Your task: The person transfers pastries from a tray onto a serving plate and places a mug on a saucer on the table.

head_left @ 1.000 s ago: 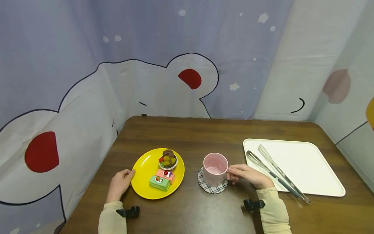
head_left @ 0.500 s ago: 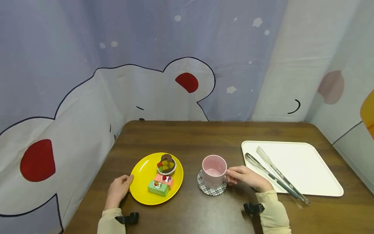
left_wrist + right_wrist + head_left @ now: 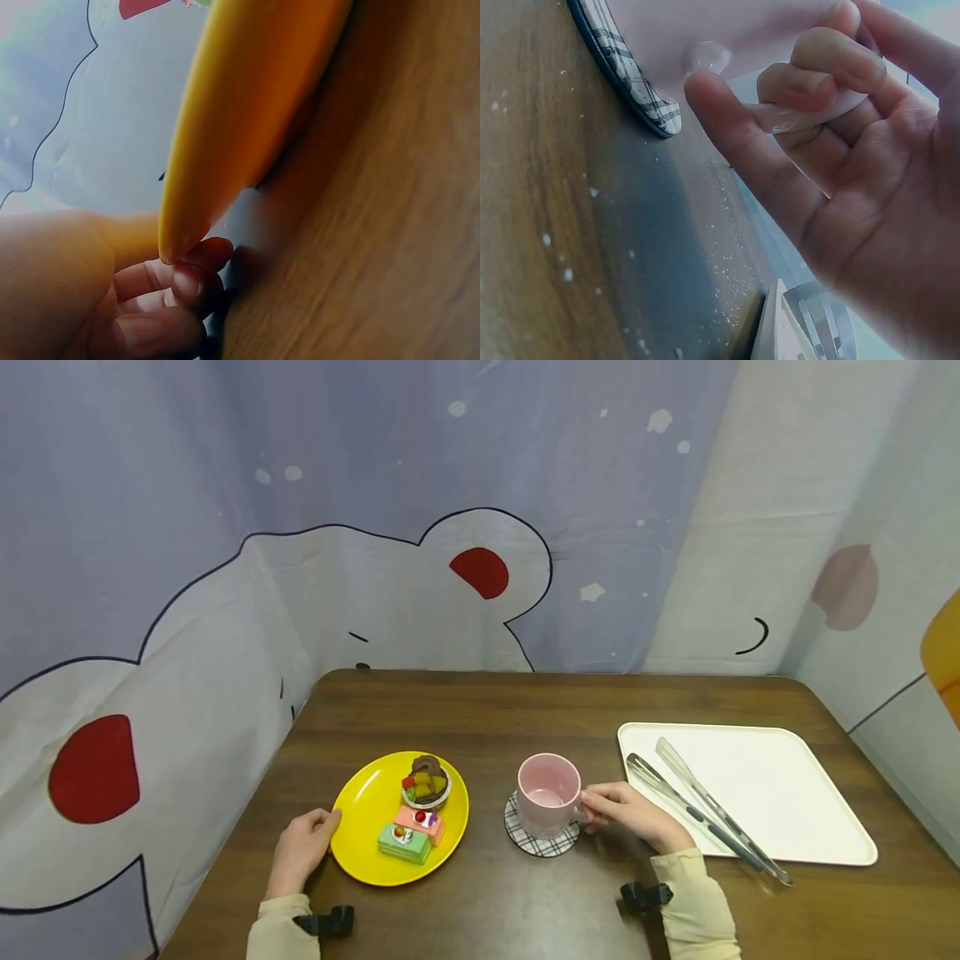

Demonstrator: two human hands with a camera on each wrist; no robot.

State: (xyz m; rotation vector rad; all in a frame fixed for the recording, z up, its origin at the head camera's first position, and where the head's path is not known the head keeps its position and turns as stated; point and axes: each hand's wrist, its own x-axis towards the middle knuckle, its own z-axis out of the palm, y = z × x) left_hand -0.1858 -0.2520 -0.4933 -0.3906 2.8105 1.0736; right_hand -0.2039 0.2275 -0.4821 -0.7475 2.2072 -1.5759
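A yellow plate (image 3: pixel 362 843) lies on the left of the table, its rim pinched by my left hand (image 3: pixel 303 847) between thumb and fingers. On it sit a fruit-topped chocolate cupcake (image 3: pixel 427 783), a pink cake slice (image 3: pixel 431 823) and a green cake slice (image 3: pixel 402 844), all toy-like. A pink mug (image 3: pixel 548 806) stands upright on a round plaid coaster (image 3: pixel 542 847). Its handle is gripped by my right hand (image 3: pixel 633 814). The right wrist view shows fingers curled through the mug's handle (image 3: pixel 806 118), with the coaster (image 3: pixel 630 71) under the mug. In the left wrist view the plate's edge (image 3: pixel 225 135) rises above the fingers.
A white tray (image 3: pixel 795 793) is on the right of the wooden table (image 3: pixel 480 902). Metal tongs (image 3: pixel 708 814) with dark grips lie across its left side, their end reaching over the tray's near edge. A patterned curtain (image 3: pixel 375 602) stands behind the table.
The head view has shifted slightly, so everything appears a little displaced. Both hands keep their hold on the plate and the mug, and neither thing has visibly moved on the table.
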